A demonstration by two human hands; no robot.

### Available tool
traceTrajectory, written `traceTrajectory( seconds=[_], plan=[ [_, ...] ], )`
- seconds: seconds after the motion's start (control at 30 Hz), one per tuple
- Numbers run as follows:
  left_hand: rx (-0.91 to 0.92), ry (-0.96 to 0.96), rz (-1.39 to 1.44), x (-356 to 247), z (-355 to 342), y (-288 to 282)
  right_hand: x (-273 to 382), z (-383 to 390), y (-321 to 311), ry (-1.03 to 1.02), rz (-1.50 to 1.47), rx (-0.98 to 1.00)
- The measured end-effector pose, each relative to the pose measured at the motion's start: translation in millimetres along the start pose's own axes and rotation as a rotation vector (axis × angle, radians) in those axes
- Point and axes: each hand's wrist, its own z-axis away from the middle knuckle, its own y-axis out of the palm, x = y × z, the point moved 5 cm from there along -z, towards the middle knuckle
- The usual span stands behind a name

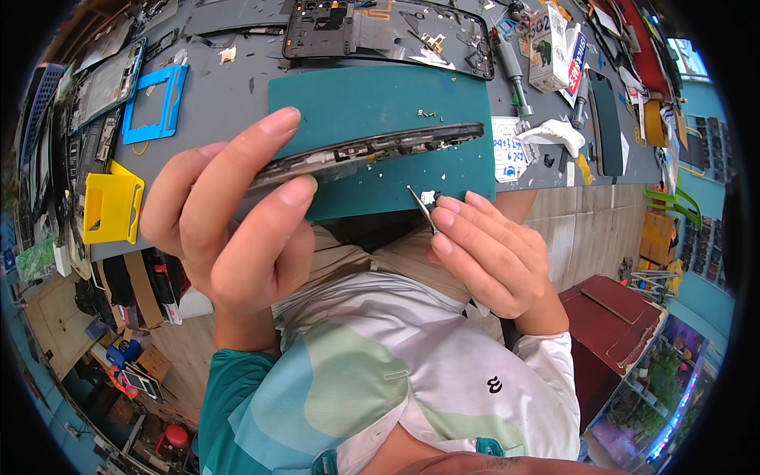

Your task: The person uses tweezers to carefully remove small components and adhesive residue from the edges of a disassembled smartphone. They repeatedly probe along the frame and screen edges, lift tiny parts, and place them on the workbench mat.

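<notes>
- Here, the left hand (214,245) pinches a dark phone frame (380,142), tilted above the green mat (356,95).
- The right hand (495,257), fingers bunched, grips slim tweezers (422,208).

A slim, dark phone body (380,146) with bared inner parts along its open edge is held nearly edge-on over the green mat (348,99), its left end past the mat's left edge and its right end tilted toward the mat's far side. Thin metal tweezers (420,206) slant across the mat's near right part, their tips pointing toward its far left. Just beside the tweezers, over the mat's near right part, is a tiny white-and-black piece (428,197); whether it is gripped is unclear.
</notes>
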Motion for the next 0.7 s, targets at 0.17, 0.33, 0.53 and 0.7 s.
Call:
traceTrajectory(
  seconds=[0.17,0.33,0.53,0.7],
  plan=[
    [-0.011,0.006,0.006,0,0,0,1,0,0,0.005,0.005,-0.004],
    [-0.022,0.016,0.015,2,2,1,0,0,-1,0.022,-0.020,-0.006],
    [-0.025,0.025,0.024,2,2,1,-1,-1,-2,0.064,-0.073,-0.022],
    [-0.090,0.012,0.061,2,2,2,7,-18,-20,0.094,-0.141,-0.023]
  ],
)
